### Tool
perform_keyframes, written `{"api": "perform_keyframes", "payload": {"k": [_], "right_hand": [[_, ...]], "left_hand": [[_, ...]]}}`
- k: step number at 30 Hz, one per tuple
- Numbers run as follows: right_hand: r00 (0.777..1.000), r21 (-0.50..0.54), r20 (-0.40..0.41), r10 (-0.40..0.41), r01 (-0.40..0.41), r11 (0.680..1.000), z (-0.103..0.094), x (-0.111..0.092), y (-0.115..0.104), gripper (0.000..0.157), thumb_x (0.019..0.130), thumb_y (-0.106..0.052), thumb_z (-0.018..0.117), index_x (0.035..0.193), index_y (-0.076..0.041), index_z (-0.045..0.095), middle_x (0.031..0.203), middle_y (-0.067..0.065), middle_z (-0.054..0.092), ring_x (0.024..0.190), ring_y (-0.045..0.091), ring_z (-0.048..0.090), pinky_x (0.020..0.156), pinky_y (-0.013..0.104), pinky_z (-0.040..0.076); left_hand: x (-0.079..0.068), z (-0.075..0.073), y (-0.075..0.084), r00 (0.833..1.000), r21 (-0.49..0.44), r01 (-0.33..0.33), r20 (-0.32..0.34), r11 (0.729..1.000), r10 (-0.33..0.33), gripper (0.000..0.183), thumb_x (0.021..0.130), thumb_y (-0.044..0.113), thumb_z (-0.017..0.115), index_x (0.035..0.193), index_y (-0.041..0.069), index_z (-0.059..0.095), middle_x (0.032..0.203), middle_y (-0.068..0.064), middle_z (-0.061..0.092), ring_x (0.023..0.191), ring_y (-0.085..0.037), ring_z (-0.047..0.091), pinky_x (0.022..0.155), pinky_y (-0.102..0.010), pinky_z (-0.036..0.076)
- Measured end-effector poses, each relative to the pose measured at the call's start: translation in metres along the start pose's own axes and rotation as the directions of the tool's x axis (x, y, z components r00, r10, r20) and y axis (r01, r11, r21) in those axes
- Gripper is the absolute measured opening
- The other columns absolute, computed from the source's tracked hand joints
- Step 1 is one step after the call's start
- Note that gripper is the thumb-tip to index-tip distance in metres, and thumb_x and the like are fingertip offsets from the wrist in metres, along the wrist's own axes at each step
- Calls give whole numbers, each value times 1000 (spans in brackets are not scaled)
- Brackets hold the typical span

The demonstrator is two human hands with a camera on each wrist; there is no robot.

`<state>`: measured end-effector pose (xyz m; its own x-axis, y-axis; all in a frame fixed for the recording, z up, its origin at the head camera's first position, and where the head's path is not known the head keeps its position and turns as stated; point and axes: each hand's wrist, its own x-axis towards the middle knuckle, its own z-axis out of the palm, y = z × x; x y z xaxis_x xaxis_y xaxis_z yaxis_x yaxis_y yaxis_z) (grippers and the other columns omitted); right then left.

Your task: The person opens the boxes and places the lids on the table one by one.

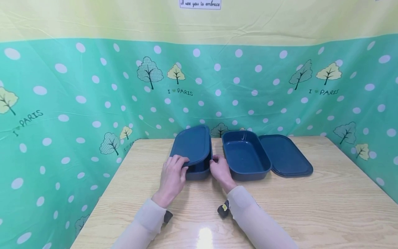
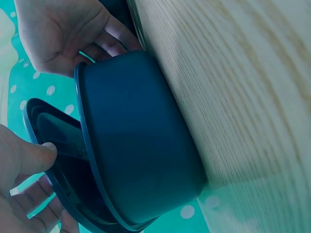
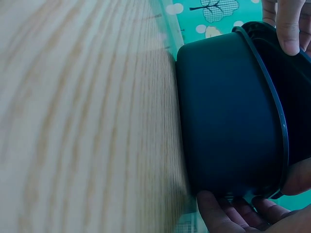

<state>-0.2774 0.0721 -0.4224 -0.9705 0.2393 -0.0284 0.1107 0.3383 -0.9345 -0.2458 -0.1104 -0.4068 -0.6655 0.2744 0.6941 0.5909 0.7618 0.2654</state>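
A dark blue rectangular lid (image 1: 192,142) sits tilted over a matching dark blue container (image 1: 197,175), its near edge raised so a gap shows at the front and right. My left hand (image 1: 171,175) pinches the lid's near left edge, thumb beneath and fingers on top. At the container's right side, my right hand (image 1: 220,168) grips the wall. In the right wrist view, the fingers of the right hand (image 3: 248,213) lie along the outer wall with the thumb by the rim. The container's base (image 2: 141,141) rests on the table. Most of its inside is hidden under the lid.
Just right of my right hand stands a second, uncovered dark blue container (image 1: 245,157). Another dark blue lid (image 1: 287,157) lies flat beyond it, partly against it. A wood-grain table (image 1: 311,211) bears everything, with a green dotted curtain (image 1: 236,114) along its back edge.
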Motion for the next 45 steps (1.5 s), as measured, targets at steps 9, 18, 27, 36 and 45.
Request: {"api": "perform_keyframes", "payload": {"k": [9, 18, 27, 36, 45], "right_hand": [[1000, 0, 1, -13, 13, 1000, 0, -1, 0, 34, 95, -13, 51, 125, 1, 55, 119, 17, 58, 114, 30, 52, 97, 45, 42], [1000, 8, 16, -2, 2, 1000, -3, -3, 0, 34, 96, -14, 50, 126, -1, 54, 120, 16, 57, 112, 28, 53, 96, 45, 43], [1000, 8, 12, -5, 4, 1000, -2, -2, 0, 34, 96, -14, 50, 127, 0, 53, 119, 17, 57, 112, 29, 53, 97, 45, 42], [1000, 14, 8, -3, 3, 1000, -2, -2, 0, 35, 95, -13, 50, 127, 0, 53, 120, 17, 57, 113, 29, 52, 98, 45, 42], [1000, 19, 16, -4, 4, 1000, -2, -3, 0, 36, 96, -13, 50, 128, 1, 52, 122, 18, 56, 114, 30, 52, 98, 46, 42]], "left_hand": [[0, -1, 1, 1000, -15, 7, -8, 1000, -8, 25, 82, -2, 70, 102, 11, 66, 97, -3, 60, 90, -25, 53, 77, -37, 43], [1, -2, 1, 1000, -31, 29, -8, 999, -30, 24, 83, -1, 69, 103, 11, 66, 98, -4, 60, 93, -25, 53, 79, -39, 43], [2, -5, 1, 999, -32, 28, -20, 999, -28, 23, 84, 0, 69, 103, 11, 66, 98, -4, 60, 92, -26, 53, 79, -40, 43], [3, -6, 0, 999, -31, 35, -26, 999, -35, 24, 83, -1, 69, 103, 11, 66, 98, -4, 60, 94, -25, 53, 79, -40, 43], [4, -7, -1, 999, -33, 30, -36, 999, -32, 23, 84, -1, 68, 104, 11, 66, 98, -4, 60, 94, -26, 53, 80, -40, 43]]}}
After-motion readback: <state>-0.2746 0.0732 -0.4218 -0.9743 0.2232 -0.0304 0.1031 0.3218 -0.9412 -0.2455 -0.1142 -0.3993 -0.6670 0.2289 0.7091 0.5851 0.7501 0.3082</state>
